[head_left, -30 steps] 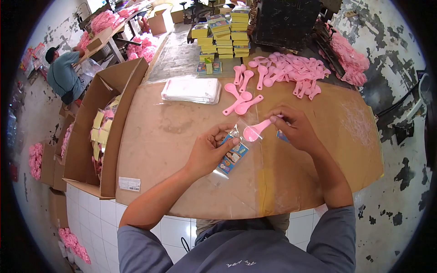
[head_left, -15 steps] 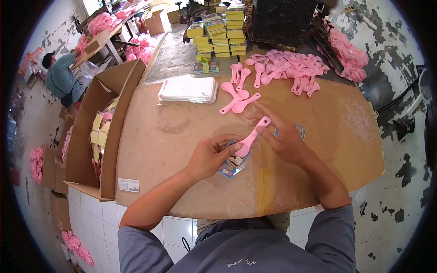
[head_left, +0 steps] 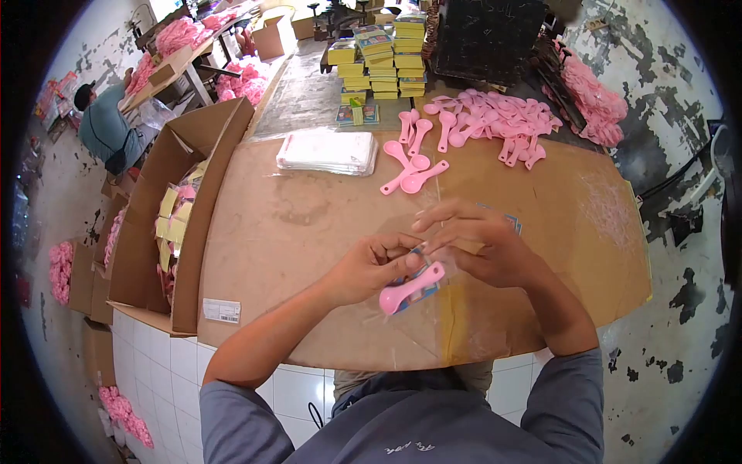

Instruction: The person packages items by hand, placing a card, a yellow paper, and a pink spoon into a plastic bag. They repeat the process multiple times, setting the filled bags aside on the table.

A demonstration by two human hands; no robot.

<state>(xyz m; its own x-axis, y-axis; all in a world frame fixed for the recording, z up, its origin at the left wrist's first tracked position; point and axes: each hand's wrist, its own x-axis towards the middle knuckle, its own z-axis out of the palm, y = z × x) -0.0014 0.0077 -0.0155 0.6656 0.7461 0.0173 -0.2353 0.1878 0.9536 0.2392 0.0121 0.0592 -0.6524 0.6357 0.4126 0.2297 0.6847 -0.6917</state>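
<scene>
Far left: I saw a co-worker [head_left: 108,127] in a blue-green top beside a side table [head_left: 174,69].
Open carton: Yellow-and-pink packets [head_left: 176,220] lay inside the long cardboard box [head_left: 199,232], left of my work surface [head_left: 286,247].
Flat stack: White-looking plastic sleeves [head_left: 326,152] sat on the cardboard, beyond my left forearm.
Left hand: My left hand [head_left: 375,269] was closed, thumb and fingers pinching the clear bag [head_left: 430,267] near its upper end.
Card piles: Yellow-edged piles [head_left: 379,66] stood at the back.
Pink spoon: The spoon [head_left: 410,290] lay slantwise over a blue card [head_left: 423,293] at the bag, just below my left thumb.
Right hand: My right hand [head_left: 488,246] was curled beside the bag's upper end; blur kept me from telling whether it gripped.
Right side: Another card [head_left: 513,223] showed past that hand; a spoon heap [head_left: 495,116] lay beyond.
</scene>
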